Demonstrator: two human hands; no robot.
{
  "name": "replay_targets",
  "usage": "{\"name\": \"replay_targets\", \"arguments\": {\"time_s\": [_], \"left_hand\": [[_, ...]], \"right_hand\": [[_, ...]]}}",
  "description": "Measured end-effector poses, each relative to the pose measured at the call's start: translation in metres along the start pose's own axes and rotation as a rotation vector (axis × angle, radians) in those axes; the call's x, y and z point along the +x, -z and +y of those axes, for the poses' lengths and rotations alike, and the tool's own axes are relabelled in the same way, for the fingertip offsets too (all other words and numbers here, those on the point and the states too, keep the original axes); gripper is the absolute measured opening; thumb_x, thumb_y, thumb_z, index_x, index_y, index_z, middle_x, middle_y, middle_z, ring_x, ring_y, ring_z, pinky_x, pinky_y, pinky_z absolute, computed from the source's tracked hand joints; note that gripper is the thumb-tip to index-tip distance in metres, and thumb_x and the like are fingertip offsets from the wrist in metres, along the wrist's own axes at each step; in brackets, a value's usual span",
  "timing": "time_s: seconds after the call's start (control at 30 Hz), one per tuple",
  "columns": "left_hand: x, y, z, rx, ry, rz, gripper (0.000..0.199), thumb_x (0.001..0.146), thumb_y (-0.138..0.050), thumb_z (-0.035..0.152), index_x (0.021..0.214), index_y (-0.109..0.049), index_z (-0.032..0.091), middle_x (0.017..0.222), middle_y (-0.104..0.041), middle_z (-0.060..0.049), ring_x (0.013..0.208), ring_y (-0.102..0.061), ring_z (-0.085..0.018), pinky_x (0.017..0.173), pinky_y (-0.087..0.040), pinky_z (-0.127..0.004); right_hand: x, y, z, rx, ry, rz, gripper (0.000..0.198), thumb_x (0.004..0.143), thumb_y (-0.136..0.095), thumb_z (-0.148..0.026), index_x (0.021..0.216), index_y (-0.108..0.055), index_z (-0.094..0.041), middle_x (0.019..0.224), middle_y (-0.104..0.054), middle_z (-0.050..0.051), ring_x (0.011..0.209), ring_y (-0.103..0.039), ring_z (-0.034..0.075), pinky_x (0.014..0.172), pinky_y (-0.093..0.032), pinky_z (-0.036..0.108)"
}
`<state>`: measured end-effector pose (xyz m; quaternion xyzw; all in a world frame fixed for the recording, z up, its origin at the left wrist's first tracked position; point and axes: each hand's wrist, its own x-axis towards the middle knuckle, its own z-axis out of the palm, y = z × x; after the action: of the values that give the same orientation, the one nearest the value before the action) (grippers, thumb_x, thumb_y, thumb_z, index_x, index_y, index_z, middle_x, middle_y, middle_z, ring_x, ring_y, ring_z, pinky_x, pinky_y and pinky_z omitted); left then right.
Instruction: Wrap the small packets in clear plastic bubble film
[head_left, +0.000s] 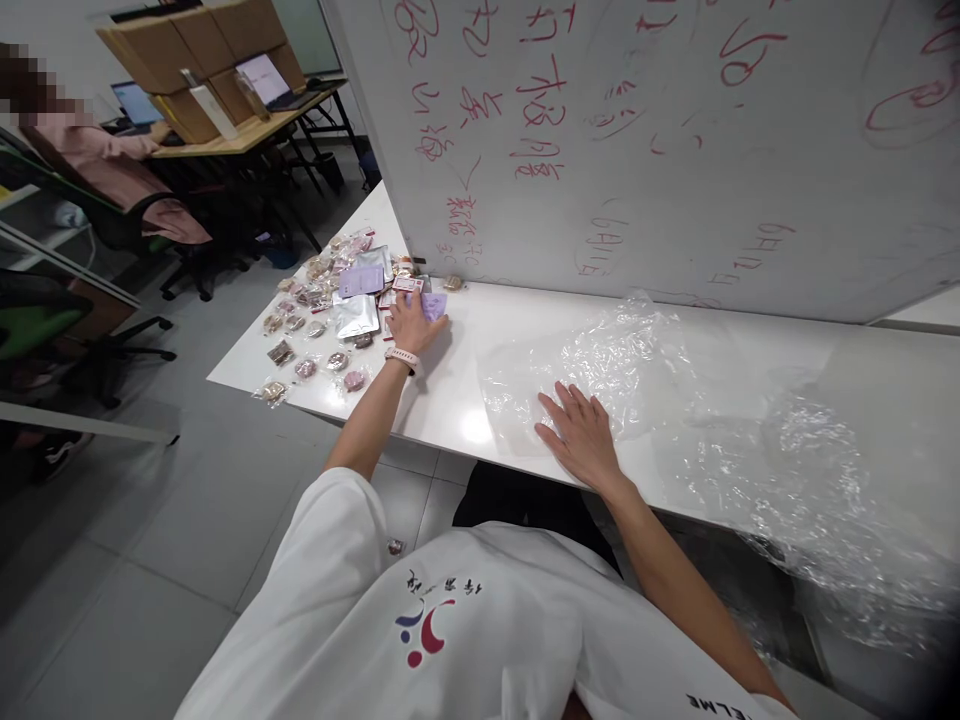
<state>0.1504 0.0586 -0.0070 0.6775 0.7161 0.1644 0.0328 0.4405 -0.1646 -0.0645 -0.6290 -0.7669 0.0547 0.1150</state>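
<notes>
My left hand (414, 325) reaches over the heap at the table's left end, fingers spread on a purple packet (433, 306) and beside red-and-white packets (407, 286). Whether it grips any of them I cannot make out. Close by lie a silver pouch (355, 317) and another purple packet (361, 281). Small wrapped snacks, such as a pink one (354, 380), are scattered around the pile. My right hand (581, 432) rests flat with its fingers apart on a crumpled clear plastic sheet (622, 350).
A whiteboard (637, 150) with red writing stands along the back of the white table (442, 400). More clear plastic (825, 480) hangs over the front edge at right. One wrapped snack (395, 547) lies on the floor. A person (97, 150) sits at a desk, upper left.
</notes>
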Motion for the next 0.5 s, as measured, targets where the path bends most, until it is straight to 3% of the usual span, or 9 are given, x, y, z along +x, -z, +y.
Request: {"name": "replay_targets", "arguments": {"time_s": [0.1, 0.17, 0.23, 0.33, 0.4, 0.5], "left_hand": [[0.014, -0.004, 0.005, -0.02, -0.061, -0.104, 0.072, 0.089, -0.046, 0.056, 0.151, -0.038, 0.021, 0.158, -0.032, -0.018, 0.14, -0.033, -0.042, 0.11, -0.028, -0.061], [0.034, -0.002, -0.001, 0.004, -0.067, -0.054, 0.06, 0.093, -0.041, 0.044, 0.148, -0.043, 0.02, 0.157, -0.035, -0.016, 0.142, -0.031, -0.037, 0.112, -0.027, -0.057], [0.058, 0.001, -0.01, 0.074, -0.102, -0.007, 0.055, 0.091, -0.045, 0.031, 0.145, -0.046, 0.019, 0.156, -0.037, -0.015, 0.143, -0.03, -0.034, 0.113, -0.027, -0.052], [0.088, 0.003, -0.024, 0.208, -0.19, -0.129, 0.061, 0.082, -0.055, 0.021, 0.142, -0.049, 0.018, 0.151, -0.044, -0.017, 0.141, -0.033, -0.034, 0.114, -0.023, -0.054], [0.098, 0.001, -0.029, 0.283, -0.213, -0.188, 0.061, 0.079, -0.057, 0.019, 0.14, -0.052, 0.016, 0.145, -0.05, -0.019, 0.138, -0.037, -0.037, 0.114, -0.018, -0.059], [0.101, 0.001, -0.031, 0.334, -0.198, -0.13, 0.054, 0.08, -0.058, 0.024, 0.131, -0.058, 0.008, 0.139, -0.053, -0.024, 0.136, -0.038, -0.04, 0.114, -0.017, -0.06]], "right_hand": [[0.0, 0.002, -0.001, 0.007, -0.004, 0.002, 0.058, 0.103, -0.025, -0.054, 0.15, -0.044, -0.026, 0.162, -0.03, 0.007, 0.151, -0.022, 0.027, 0.12, -0.02, 0.054], [0.0, 0.003, -0.002, 0.011, -0.008, 0.001, 0.058, 0.103, -0.025, -0.054, 0.15, -0.045, -0.026, 0.162, -0.031, 0.007, 0.151, -0.022, 0.028, 0.12, -0.021, 0.054], [0.001, 0.003, -0.002, 0.011, -0.01, 0.005, 0.058, 0.103, -0.026, -0.054, 0.149, -0.046, -0.027, 0.161, -0.032, 0.007, 0.151, -0.023, 0.028, 0.12, -0.021, 0.054], [0.001, 0.002, -0.001, 0.008, -0.012, 0.013, 0.057, 0.103, -0.027, -0.054, 0.149, -0.046, -0.027, 0.161, -0.032, 0.006, 0.151, -0.023, 0.027, 0.12, -0.021, 0.053], [0.001, 0.001, -0.001, 0.007, -0.015, 0.016, 0.056, 0.103, -0.028, -0.054, 0.148, -0.047, -0.027, 0.161, -0.033, 0.006, 0.151, -0.023, 0.027, 0.121, -0.021, 0.052], [0.001, 0.001, 0.0, 0.017, -0.013, 0.017, 0.057, 0.103, -0.028, -0.055, 0.148, -0.047, -0.027, 0.161, -0.033, 0.006, 0.151, -0.023, 0.027, 0.121, -0.021, 0.052]]}}
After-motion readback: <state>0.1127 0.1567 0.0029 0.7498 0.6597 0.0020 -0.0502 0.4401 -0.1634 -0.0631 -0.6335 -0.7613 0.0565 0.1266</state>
